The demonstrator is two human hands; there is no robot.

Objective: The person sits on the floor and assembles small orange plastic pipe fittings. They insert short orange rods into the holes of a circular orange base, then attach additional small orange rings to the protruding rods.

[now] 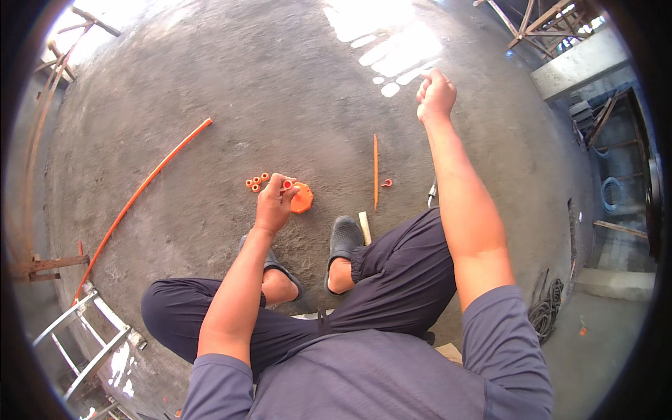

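Observation:
My left hand (271, 208) is pinched around a small orange ring-shaped fitting (288, 185). Just beside it lies an orange octagonal junction box (302, 200) on the rough grey floor, partly covered by the fingers. Several more orange fittings (256, 180) are grouped to the left of that hand. Out ahead on the right, my right hand (436, 96) is raised with its fingers curled closed; what they hold, if anything, is hidden. Between the hands lie a thin straight orange tube (376, 171) and a small reddish fitting (387, 183).
A long curved orange pipe (157, 168) lies at the left, near a pale ladder (91, 334). By my right knee are a metal tool (432, 192) and a pale stick (365, 228). Coiled dark cable (547, 308) rests at the right, and wooden framing (535, 28) stands far right.

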